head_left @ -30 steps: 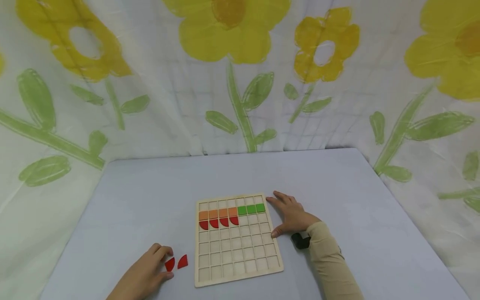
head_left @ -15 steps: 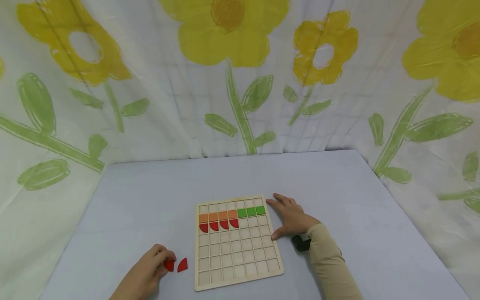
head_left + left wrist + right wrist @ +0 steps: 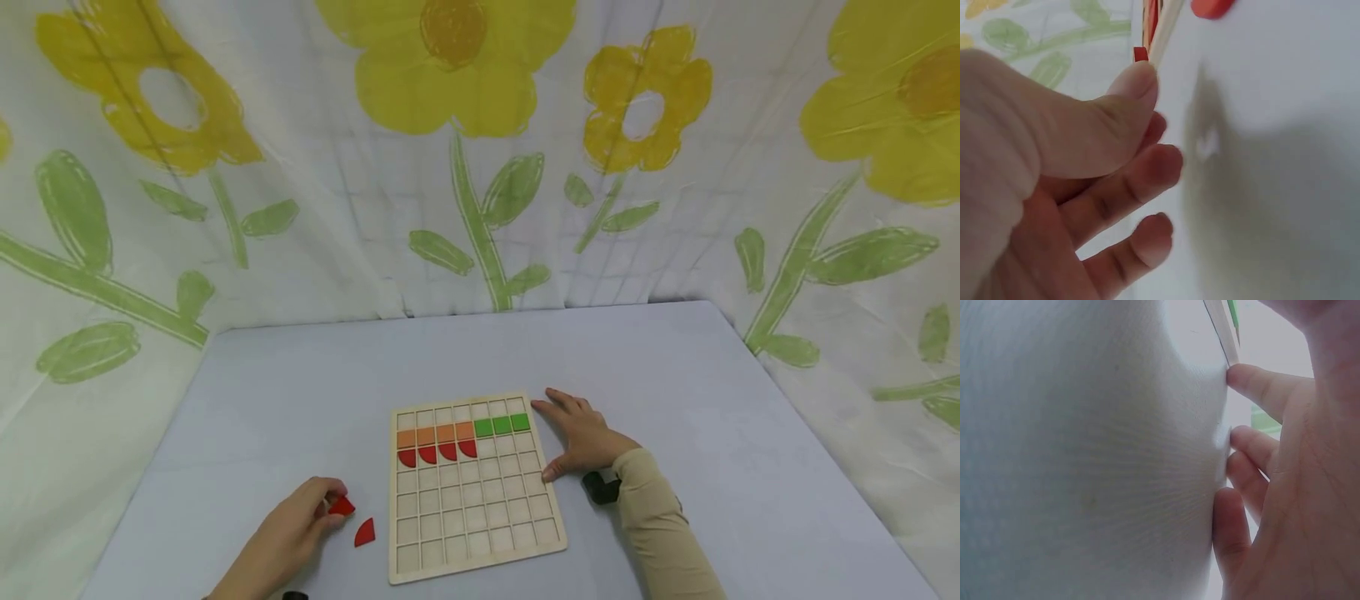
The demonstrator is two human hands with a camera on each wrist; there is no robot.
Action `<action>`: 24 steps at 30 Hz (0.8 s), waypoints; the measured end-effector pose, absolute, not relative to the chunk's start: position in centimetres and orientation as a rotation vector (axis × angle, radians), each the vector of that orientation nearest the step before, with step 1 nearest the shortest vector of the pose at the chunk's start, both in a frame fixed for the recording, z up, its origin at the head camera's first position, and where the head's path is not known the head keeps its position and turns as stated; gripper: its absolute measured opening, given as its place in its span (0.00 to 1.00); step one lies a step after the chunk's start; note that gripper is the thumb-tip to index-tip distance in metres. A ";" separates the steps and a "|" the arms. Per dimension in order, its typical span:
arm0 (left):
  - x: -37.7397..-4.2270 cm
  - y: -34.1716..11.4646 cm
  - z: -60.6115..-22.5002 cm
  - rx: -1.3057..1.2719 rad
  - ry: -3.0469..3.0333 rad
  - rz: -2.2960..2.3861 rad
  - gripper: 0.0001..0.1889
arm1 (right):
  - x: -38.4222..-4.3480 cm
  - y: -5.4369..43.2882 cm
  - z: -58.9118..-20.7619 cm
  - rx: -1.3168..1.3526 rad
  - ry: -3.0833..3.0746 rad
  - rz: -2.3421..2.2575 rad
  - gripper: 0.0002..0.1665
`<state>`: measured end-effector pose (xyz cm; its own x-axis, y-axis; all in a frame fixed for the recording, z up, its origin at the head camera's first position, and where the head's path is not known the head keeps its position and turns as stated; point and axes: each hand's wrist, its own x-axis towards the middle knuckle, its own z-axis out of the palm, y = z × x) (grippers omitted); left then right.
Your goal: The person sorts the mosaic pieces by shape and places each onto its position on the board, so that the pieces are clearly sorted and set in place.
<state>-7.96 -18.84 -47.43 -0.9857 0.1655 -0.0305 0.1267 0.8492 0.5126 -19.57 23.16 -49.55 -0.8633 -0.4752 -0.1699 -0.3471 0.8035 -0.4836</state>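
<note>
Between thumb and fingertips, my left hand pinches a red quarter-circle piece, left of the board. In the left wrist view only a small red edge of that piece shows past the thumb. Another red quarter-circle piece lies on the table between that hand and the board. The wooden grid board carries a row of orange and green squares, with several red quarter-circles in the row below. My right hand rests at the board's right edge, fingers spread, thumb and index finger at its side.
A pale table lies under everything. Behind it hangs a white curtain printed with yellow flowers. A black wrist device sits under the right wrist.
My left fingers have closed on the red quarter-circle piece, lifted it from the table and turned it. The right hand and the board have stayed in place.
</note>
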 end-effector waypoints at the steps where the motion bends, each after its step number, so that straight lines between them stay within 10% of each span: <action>1: -8.3 -18.7 -47.4 0.263 2.965 0.826 0.15 | -19.6 23.2 -49.6 -0.632 2.707 -0.647 0.68; 24: -16.5 -9.5 -46.9 0.916 2.688 1.151 0.09 | -19.7 23.3 -49.6 -0.642 2.693 -0.664 0.68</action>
<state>-16.52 -9.52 -46.91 -0.8185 0.5528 0.1567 0.4948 0.5395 0.6813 -19.66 23.25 -49.56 -0.8576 -0.4848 -0.1716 -0.3495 0.7943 -0.4970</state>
